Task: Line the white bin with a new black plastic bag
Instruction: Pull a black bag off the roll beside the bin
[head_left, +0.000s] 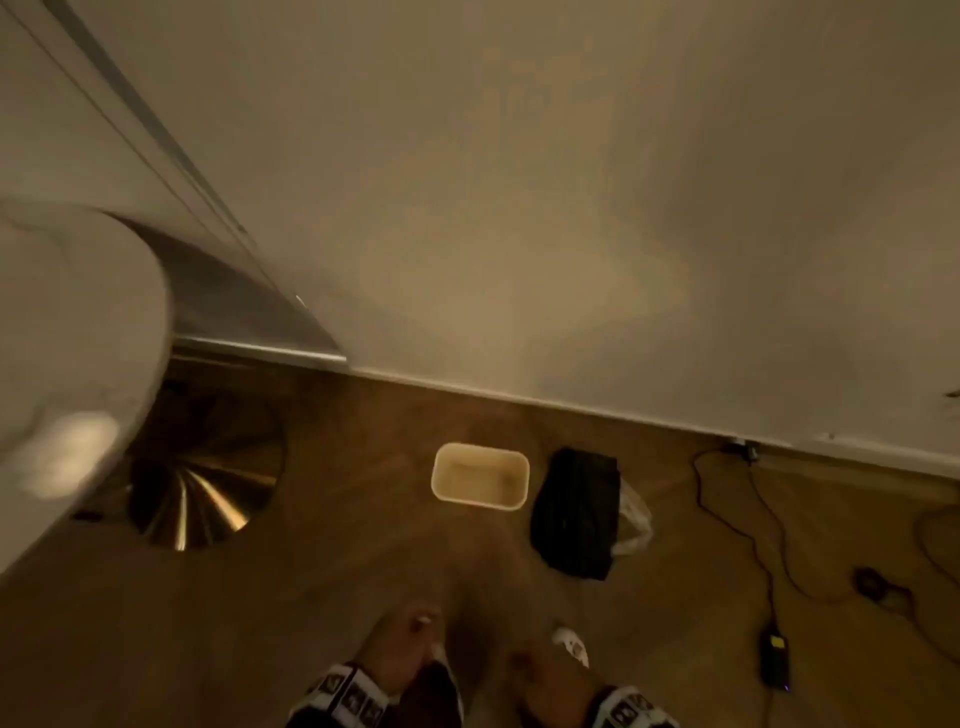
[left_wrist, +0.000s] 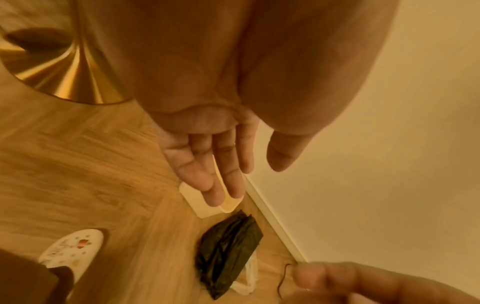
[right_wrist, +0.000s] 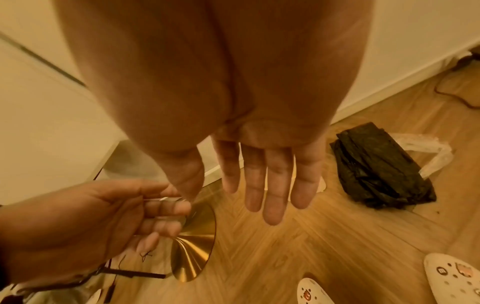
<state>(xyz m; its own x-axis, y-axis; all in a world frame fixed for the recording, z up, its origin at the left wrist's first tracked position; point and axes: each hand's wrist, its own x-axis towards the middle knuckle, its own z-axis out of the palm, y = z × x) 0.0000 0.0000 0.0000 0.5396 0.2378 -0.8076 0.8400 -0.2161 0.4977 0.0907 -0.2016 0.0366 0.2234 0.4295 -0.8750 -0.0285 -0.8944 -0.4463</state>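
The white bin (head_left: 480, 483) stands unlined on the wooden floor near the wall; in the left wrist view the bin (left_wrist: 197, 203) shows partly behind my fingers. A folded pile of black plastic bags (head_left: 574, 512) (left_wrist: 228, 253) (right_wrist: 376, 166) lies on the floor just right of it. My left hand (head_left: 410, 649) (left_wrist: 233, 170) hangs above the floor with straight, spread fingers and holds nothing. My right hand (head_left: 540, 675) (right_wrist: 255, 185) is also flat and holds nothing, left of the bag pile. Both hands are well above the bin and the bags.
A round white tabletop (head_left: 67, 338) on a shiny gold base (head_left: 208, 483) stands at the left. Clear plastic wrapping (head_left: 631, 519) lies beside the bags. Black cables and a charger (head_left: 774, 660) trail on the floor at the right. White slippers (right_wrist: 311, 292) are on my feet.
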